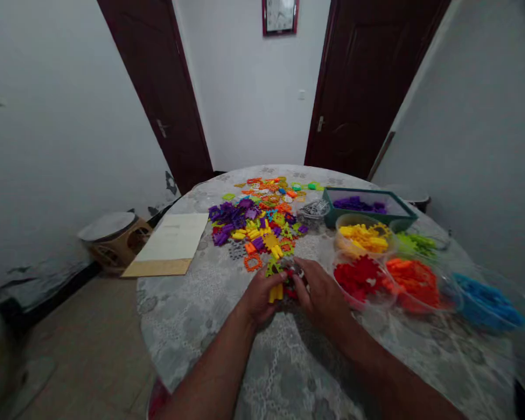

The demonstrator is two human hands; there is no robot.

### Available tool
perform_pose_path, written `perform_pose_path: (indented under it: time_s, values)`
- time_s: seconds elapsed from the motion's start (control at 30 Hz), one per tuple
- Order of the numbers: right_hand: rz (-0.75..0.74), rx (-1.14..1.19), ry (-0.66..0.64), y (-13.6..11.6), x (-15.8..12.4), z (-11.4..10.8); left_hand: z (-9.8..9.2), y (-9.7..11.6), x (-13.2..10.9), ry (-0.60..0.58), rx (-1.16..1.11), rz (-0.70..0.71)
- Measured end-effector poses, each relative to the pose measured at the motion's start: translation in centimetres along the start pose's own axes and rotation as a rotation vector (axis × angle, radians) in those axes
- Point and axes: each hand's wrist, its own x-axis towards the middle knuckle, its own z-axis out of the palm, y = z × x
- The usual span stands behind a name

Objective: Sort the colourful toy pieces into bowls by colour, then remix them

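Close together at the near side of a colourful pile, both hands are closed around plastic building pieces. My left hand (261, 291) grips a joined set of yellow and lime-green building pieces (276, 291). Against it, my right hand (311, 286) closes on grey and red building pieces (292, 279), partly hidden by the fingers. Whether the two sets are joined cannot be made out. Just beyond lies the loose pile (254, 224) of purple, yellow, orange and green pieces. An orange ring-shaped piece (252, 262) rests left of the hands.
Clear tubs hold yellow pieces (365, 236), red pieces (362, 277), orange pieces (413, 281) and blue pieces (485, 297). Behind them stands a green-rimmed box (330, 217) with purple pieces. A pale board (170, 239) overhangs the left edge of the round, cloth-covered table (184, 318).
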Motion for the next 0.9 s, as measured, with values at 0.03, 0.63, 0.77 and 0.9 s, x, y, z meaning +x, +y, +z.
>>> perform_pose_path:
  time_s: [0.03, 0.63, 0.77, 0.9]
  values:
    - [0.013, 0.013, 0.006, -0.1, 0.0, -0.1, 0.0, -0.1, 0.0, -0.004, 0.003, -0.003]
    - [0.108, 0.025, 0.163, -0.7, 2.5, -5.9, -0.6, -0.1, 0.7, 0.05, -0.16, -0.084]
    - [0.052, -0.107, 0.031, 1.0, 6.9, -9.1, -0.5, -0.2, 0.8, 0.063, -0.183, -0.109]
    - [0.004, -0.319, -0.025, 5.1, 13.3, -9.0, -0.4, -0.1, 0.9, 0.081, -0.193, -0.138]
